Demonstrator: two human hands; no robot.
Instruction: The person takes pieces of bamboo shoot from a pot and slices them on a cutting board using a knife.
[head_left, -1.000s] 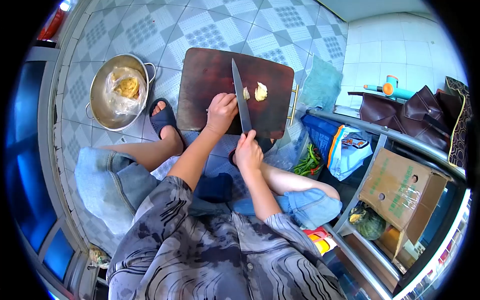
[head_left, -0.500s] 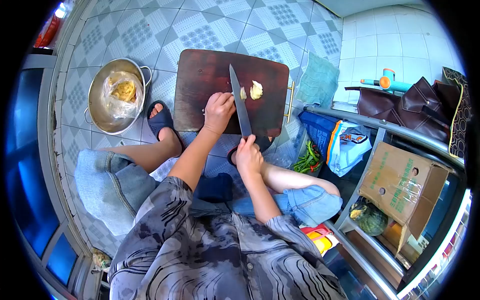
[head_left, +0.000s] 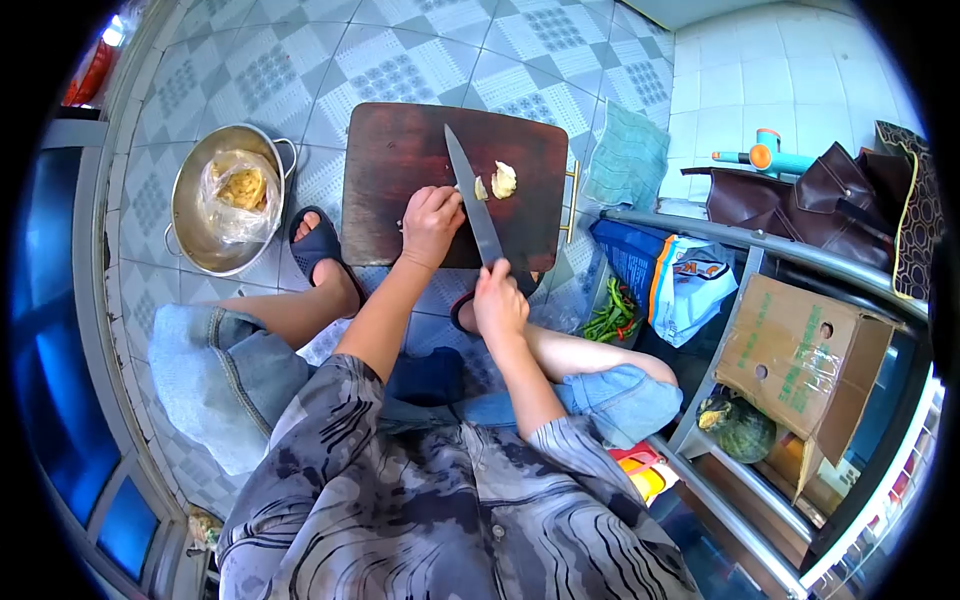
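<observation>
My right hand (head_left: 499, 303) is wrapped round the handle of a long knife (head_left: 472, 192), whose blade points up and slightly left over the dark wooden cutting board (head_left: 390, 150). Just left of the blade, my left hand (head_left: 432, 225) is closed, its fingertips pressed together on something too small to make out. A thin pale slice (head_left: 481, 188) lies against the blade's right side. Further right on the board rests a larger pale yellow piece (head_left: 504, 180).
Left stands a metal pot (head_left: 200, 240) holding a plastic bag of yellow pieces (head_left: 241, 187). At right are green and red peppers (head_left: 612, 314), a blue-white bag (head_left: 690, 290), a rack (head_left: 690, 226), a cardboard box (head_left: 790, 345) and a dark green gourd (head_left: 740, 430).
The view has shifted, so the board and knife appear slightly further left. The blade leans a little more to the left. Both hands keep their grips.
</observation>
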